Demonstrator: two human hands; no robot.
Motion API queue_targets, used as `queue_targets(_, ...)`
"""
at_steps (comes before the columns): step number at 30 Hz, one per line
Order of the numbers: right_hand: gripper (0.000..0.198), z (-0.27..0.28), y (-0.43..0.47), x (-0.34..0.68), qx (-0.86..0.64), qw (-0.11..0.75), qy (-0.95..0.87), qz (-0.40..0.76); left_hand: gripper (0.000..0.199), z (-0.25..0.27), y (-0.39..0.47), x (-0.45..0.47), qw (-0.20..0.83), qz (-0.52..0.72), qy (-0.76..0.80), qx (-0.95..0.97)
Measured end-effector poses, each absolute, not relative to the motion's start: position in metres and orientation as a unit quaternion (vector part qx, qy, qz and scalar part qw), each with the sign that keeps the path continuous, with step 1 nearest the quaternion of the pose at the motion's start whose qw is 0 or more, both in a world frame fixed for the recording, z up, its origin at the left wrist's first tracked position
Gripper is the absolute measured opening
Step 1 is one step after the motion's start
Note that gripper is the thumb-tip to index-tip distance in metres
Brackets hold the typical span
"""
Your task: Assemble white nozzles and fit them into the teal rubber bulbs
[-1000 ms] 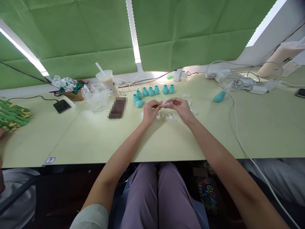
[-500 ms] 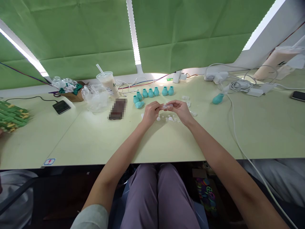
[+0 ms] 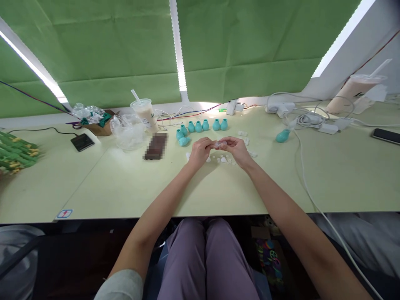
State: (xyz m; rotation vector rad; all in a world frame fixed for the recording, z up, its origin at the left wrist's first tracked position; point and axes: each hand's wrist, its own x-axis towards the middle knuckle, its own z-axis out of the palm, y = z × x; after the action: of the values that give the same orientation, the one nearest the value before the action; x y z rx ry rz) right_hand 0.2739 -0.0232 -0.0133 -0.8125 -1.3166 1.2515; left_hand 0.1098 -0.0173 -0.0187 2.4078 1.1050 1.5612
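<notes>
My left hand (image 3: 200, 151) and my right hand (image 3: 236, 150) meet above the middle of the table, fingertips closed on a small translucent whitish piece (image 3: 221, 143). Its exact kind is too small to make out. Below them on the table lie several small white round bits and a white flake (image 3: 223, 159). Clear plastic pieces (image 3: 242, 133) rest just beyond my right hand. Several turquoise vase-shaped pieces (image 3: 198, 126) stand in a row behind my hands, while one turquoise piece (image 3: 184, 141) lies on its side near my left hand.
Left of my hands are a phone (image 3: 156, 146), a drink cup (image 3: 145, 114), a plastic bag (image 3: 126, 132) and a black device (image 3: 82, 142). Rightward lie another turquoise piece (image 3: 283, 136), tangled white cables (image 3: 311, 120) and a dark phone (image 3: 386, 136). A white cable crosses the table's front edge.
The camera view has shifted slightly. Both hands stay together on the small translucent piece, with only a slight shift of the fingers.
</notes>
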Motion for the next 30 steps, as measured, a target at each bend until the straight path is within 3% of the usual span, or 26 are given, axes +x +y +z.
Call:
queue_targets(3, 0.034, -0.0154, -0.0196, 0.272, -0.345, 0.547, -0.543, 0.536, 0.014, -0.0193, -0.0156, 0.1116, 0.051, 0.513, 0.375, 0.77)
queue_targets(8, 0.035, -0.0156, -0.0147, 0.2703, -0.338, 0.559, -0.523, 0.548, 0.024, -0.0188, -0.0126, 0.1088, 0.085, 0.484, 0.392, 0.778)
queue_targets(19, 0.041, -0.011, -0.0146, 0.2761, -0.384, 0.45, -0.601, 0.538, 0.02, -0.0173, -0.0129, 0.1018, 0.055, 0.395, 0.44, 0.804)
queue_targets(30, 0.044, -0.0155, -0.0123, 0.2774, -0.377, 0.421, -0.594, 0.573, 0.028, -0.0127, -0.0164, 0.1021, 0.113, 0.397, 0.453, 0.79)
